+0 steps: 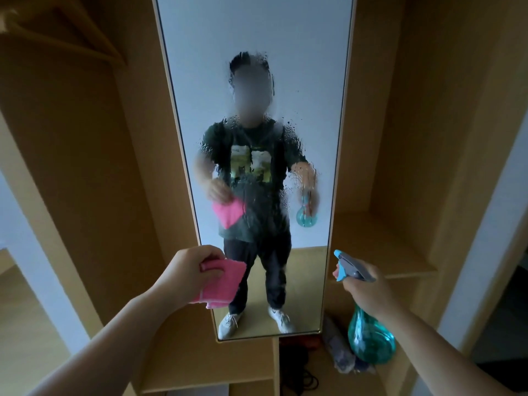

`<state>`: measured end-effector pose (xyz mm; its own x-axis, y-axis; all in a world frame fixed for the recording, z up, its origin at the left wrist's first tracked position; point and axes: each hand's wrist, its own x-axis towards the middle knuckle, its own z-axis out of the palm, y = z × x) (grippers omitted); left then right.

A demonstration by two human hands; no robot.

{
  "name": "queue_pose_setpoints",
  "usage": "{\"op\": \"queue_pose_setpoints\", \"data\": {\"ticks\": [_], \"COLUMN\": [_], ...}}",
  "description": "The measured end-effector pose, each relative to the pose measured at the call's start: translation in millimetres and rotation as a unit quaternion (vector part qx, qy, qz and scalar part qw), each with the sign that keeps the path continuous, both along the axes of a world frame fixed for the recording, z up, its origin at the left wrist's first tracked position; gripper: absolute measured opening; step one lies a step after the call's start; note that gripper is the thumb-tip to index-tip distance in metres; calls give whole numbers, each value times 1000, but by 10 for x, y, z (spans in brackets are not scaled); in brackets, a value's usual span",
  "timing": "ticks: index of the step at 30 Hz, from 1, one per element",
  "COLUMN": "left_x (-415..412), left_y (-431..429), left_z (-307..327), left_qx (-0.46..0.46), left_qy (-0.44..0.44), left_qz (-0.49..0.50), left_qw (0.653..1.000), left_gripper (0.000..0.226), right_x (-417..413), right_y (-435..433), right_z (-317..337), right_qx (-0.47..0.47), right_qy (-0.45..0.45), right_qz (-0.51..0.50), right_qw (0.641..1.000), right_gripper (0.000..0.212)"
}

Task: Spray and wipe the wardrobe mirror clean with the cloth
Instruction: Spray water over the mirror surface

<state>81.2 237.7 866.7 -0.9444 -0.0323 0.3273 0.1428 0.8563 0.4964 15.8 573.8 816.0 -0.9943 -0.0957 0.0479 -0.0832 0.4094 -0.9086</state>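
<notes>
A tall narrow wardrobe mirror [197,67] stands straight ahead, its middle covered in spray droplets and runs. My left hand [185,272] grips a folded pink cloth [221,284] just in front of the mirror's lower left corner, apart from the glass. My right hand [363,284] holds a teal spray bottle [370,337] by its neck, the blue and grey nozzle [350,262] pointing left toward the mirror's lower right edge. The mirror reflects a person holding the same cloth and bottle.
Light wooden wardrobe panels flank the mirror. An open shelf [394,252] sits at the right. Below the mirror, a low compartment holds dark cables [300,367] and a bluish bundle [340,355]. A wooden hanger [63,35] hangs top left.
</notes>
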Motion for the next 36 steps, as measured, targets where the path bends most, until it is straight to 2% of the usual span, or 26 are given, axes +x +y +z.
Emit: {"op": "queue_pose_setpoints", "data": {"ticks": [9, 11, 16, 19, 23, 32, 36], "left_x": [41, 55, 114, 160, 227, 302, 317], "left_y": [-133, -164, -240, -314, -405, -529, -580], "left_z": [-158, -179, -215, -232, -241, -278, -290], "left_qx": [13, 14, 21, 25, 22, 36, 41], "left_qy": [-21, -22, -29, -31, -31, -28, -28], "left_qz": [13, 13, 17, 25, 33, 44, 44], "left_qw": [1000, 1000, 999, 999, 999, 998, 998], "left_gripper": [29, 31, 30, 29, 29, 31, 27], "right_x": [-7, 2, 33, 33, 49, 51, 19], "right_y": [-34, -60, -179, -293, -437, -681, -759], "right_z": [-152, -159, -156, -168, -174, -155, -180], "right_qx": [12, 12, 41, 47, 43, 32, 39], "right_qy": [-8, -1, -10, -16, -41, 37, 35], "right_qz": [-35, -21, 32, 42, 40, 43, 36], "right_qw": [999, 1000, 999, 998, 997, 998, 998], "right_gripper": [8, 12, 37, 41, 37, 21, 19]}}
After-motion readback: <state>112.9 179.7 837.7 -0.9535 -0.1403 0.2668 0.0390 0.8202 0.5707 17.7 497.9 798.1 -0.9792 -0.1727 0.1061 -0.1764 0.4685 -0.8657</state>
